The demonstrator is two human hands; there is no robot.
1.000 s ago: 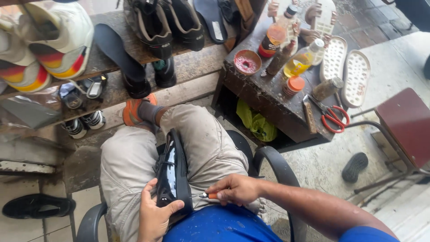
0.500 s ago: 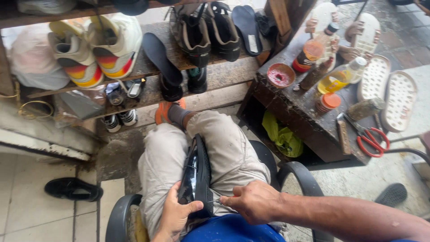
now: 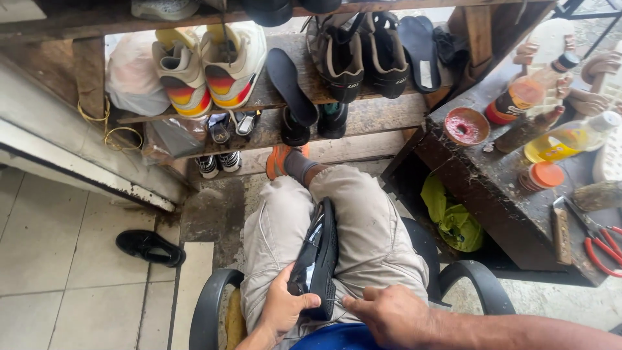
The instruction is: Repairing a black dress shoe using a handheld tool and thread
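Black slipper point(image 3: 150, 247) lies on the floor tiles at far left, well apart from the work. Shelf point(image 3: 363, 116) ahead holds sneakers point(image 3: 210, 68), black shoes and loose insoles, soles out and within reach of the chair.

Left hand point(image 3: 282, 308), fingers wrapped shut around the heel end of the glossy black shoe point(image 3: 317, 256), pins it on edge between the thighs so the sole seam faces up. Right hand point(image 3: 389, 316), just beside it, has its fingers pinched closed at the seam on something thin (thread or needle, too small to tell).

Bench point(image 3: 492, 194) at right keeps glue bottles, an orange-lidded jar point(image 3: 543, 176) and red-handled pliers point(image 3: 604, 243) on the working-hand side.
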